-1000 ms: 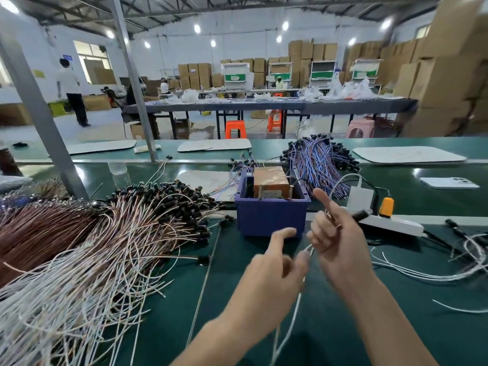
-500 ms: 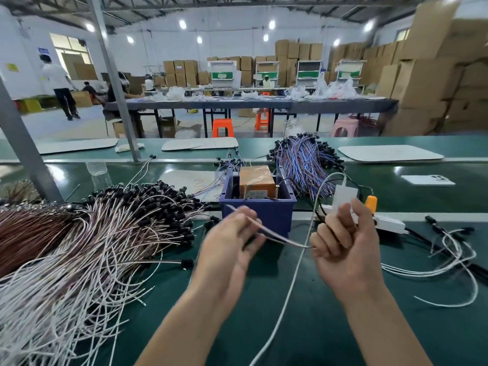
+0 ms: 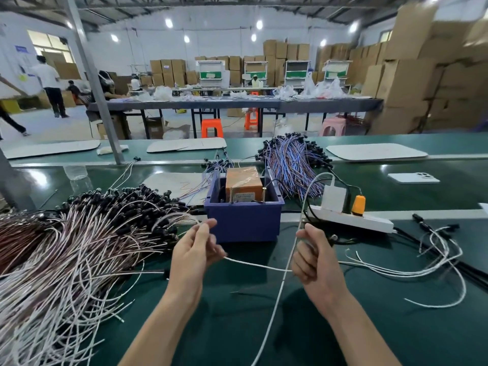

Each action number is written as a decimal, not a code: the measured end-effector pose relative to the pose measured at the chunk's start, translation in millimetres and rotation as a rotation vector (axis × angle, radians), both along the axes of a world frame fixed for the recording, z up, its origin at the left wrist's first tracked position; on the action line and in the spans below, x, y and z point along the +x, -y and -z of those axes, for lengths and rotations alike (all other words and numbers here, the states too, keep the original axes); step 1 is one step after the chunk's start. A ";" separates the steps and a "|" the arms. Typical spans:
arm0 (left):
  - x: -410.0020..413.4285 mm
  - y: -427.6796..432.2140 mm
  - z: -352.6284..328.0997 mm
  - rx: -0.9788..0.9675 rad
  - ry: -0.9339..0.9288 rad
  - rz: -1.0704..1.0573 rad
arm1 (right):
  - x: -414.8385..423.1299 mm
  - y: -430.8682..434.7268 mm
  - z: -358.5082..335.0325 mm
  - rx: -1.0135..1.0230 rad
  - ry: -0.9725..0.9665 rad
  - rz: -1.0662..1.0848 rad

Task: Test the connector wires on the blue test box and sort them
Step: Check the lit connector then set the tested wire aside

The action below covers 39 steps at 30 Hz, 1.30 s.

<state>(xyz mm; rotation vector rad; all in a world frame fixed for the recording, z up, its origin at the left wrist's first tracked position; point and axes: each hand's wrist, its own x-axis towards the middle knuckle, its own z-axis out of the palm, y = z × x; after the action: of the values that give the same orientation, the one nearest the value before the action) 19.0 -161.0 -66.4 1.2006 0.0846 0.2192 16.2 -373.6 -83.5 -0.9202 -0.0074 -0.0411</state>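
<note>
Count: one blue test box [image 3: 244,220], upright at the middle of the green bench [image 3: 237,326], with one orange-brown block [image 3: 243,180] standing inside it. There are two wire stocks, both too dense to count. A large white-and-brown pile [image 3: 66,247] with black connector ends lies left of the box, and a blue-purple bundle [image 3: 293,159] lies behind it to the right. A few loose white wires [image 3: 422,270], tangled, lie at the right. One power strip [image 3: 351,221] sits just right of the box, carrying one white adapter [image 3: 334,198] and one orange plug [image 3: 358,204]. One phone [image 3: 413,177] lies face down farther back.

Grip: we have two hands in view, both raised in front of the box. Our left hand [image 3: 196,249] has its thumb and forefinger pinched together at the top on a thin strand, which is blurred there. One white wire [image 3: 258,266] leaves the underside of this hand and runs taut to our right hand [image 3: 314,260]. The right hand's fingers are curled tight around that end. We cannot see either wire tip.

A separate long white cable [image 3: 303,207] rises from the near edge, passes just beside the right hand and arcs to the adapter.

Room: bare green mat lies between and below our forearms. The left pile reaches close to the left forearm. The loose wires lie near the right wrist. The box front stands just beyond the knuckles.
</note>
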 end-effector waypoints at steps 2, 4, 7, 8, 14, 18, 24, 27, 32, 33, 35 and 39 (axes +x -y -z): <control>-0.3 -4.2 15.2 0.011 -0.059 -0.013 | 1.1 5.9 4.8 -0.006 -0.026 0.035; 0.0 -3.5 23.4 0.013 -0.085 0.011 | 1.3 9.9 7.4 -0.008 -0.038 0.063; -2.2 -0.1 24.3 0.118 -0.080 0.094 | 0.3 10.7 6.2 0.040 0.004 0.085; -5.2 1.3 24.7 0.193 -0.072 0.159 | 0.0 10.3 4.1 0.058 0.020 0.095; -25.4 24.4 21.4 0.421 -0.047 0.593 | -7.0 2.7 -5.7 0.004 0.120 0.125; -24.8 36.6 22.3 0.332 -0.131 0.592 | -11.7 -7.1 -8.6 0.024 0.133 0.076; -24.4 35.6 17.4 -0.003 -0.329 0.693 | -16.4 -15.0 -8.3 0.031 0.170 0.006; -24.8 38.2 20.1 -0.032 -0.350 0.728 | -19.0 -17.3 -7.6 0.021 0.167 -0.027; -18.3 38.8 25.2 0.027 -0.209 0.652 | -20.4 -19.0 -7.5 -0.009 0.207 -0.108; -16.9 38.9 25.8 0.051 -0.177 0.586 | -20.1 -18.9 -7.4 -0.016 0.199 -0.123; -14.3 37.6 26.8 0.025 -0.117 0.439 | -19.0 -20.2 -5.3 -0.059 0.147 -0.125; -10.8 30.2 23.2 -0.113 -0.038 0.265 | -14.9 -33.2 1.0 -0.220 -0.011 -0.065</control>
<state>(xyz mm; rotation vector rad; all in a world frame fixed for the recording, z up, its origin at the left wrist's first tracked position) 8.2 -191.2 -89.6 1.0905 -0.0286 -0.0405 1.4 -340.3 -84.5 -1.1391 -0.0318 0.0263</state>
